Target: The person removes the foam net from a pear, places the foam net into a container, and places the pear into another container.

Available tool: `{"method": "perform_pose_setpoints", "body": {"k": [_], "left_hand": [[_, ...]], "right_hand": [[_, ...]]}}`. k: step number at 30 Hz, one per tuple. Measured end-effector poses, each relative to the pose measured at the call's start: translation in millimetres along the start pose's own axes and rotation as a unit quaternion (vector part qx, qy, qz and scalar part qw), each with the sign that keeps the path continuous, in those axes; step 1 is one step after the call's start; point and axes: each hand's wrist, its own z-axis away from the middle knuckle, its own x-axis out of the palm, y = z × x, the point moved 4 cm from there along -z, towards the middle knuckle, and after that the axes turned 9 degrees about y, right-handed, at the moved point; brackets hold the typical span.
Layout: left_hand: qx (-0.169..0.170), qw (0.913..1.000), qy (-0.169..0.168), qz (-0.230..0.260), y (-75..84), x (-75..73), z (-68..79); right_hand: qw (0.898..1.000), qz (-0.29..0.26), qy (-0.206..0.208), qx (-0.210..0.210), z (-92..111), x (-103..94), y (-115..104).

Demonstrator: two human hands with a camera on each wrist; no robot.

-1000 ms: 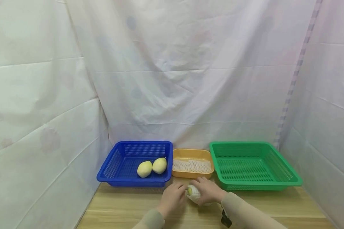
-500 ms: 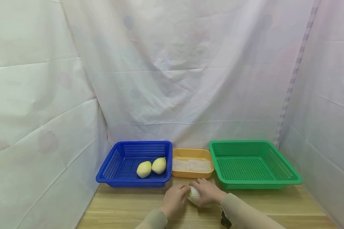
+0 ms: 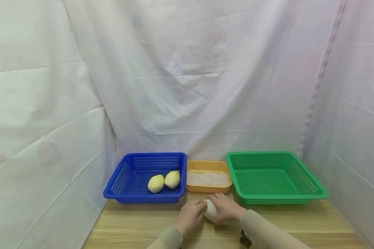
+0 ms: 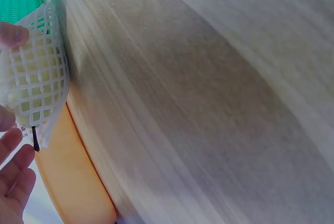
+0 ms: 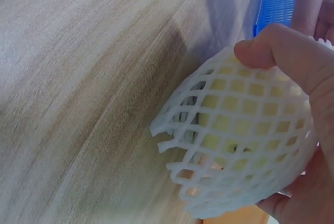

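In the head view, my right hand (image 3: pixel 226 207) grips a pale yellow pear (image 4: pixel 40 72) sleeved in a white foam net (image 3: pixel 211 212), low over the wooden table. Its thumb presses on the net in the right wrist view, where the net's frayed end sticks out past the fruit. My left hand (image 3: pixel 190 213) is at the other end of the pear, where thumb and fingers pinch the net's edge beside the dark stem (image 4: pixel 35 139). Two bare pears, one left (image 3: pixel 156 183) and one right (image 3: pixel 172 179), lie in the blue basket (image 3: pixel 143 199).
A small orange tray (image 3: pixel 208 189) with flat foam nets (image 3: pixel 216 179) stands behind my hands, between the blue basket and a green basket (image 3: pixel 286 201). White curtains (image 3: pixel 187 103) enclose the back and sides of the table (image 3: pixel 131 224).
My left hand has shifted slightly right, its fingers closing in on the pear's stem end. The net now covers more of that end, and the stem is hidden in the head view.
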Motion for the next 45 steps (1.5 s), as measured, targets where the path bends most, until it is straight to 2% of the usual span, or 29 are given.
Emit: {"method": "perform_pose_setpoints", "body": {"k": [6,15,20,28,37,45], "left_hand": [[-0.028,0.9988,-0.039,0.007,-1.5,5.8,-4.3],[-0.023,0.9963,-0.083,-0.005,1.2,13.8,-9.8],[-0.031,0.9953,-0.092,-0.006,4.3,18.5,-12.4],[-0.05,0.9889,-0.138,-0.022,7.3,24.2,-16.4],[-0.085,0.9876,-0.131,-0.008,-0.8,27.5,-9.8],[-0.114,0.9863,-0.119,0.0,-5.7,29.2,-1.7]], "right_hand": [[1.0,-0.016,-0.008,0.023,-1,0.9,4],[0.999,-0.026,-0.021,0.034,1,2.4,9],[0.999,-0.033,-0.017,0.036,4,0.1,11],[0.996,-0.055,-0.029,0.056,6,0.9,17],[0.995,-0.084,-0.011,0.057,11,-2.1,20],[0.995,-0.083,-0.007,0.058,11,-1.7,25]]}}
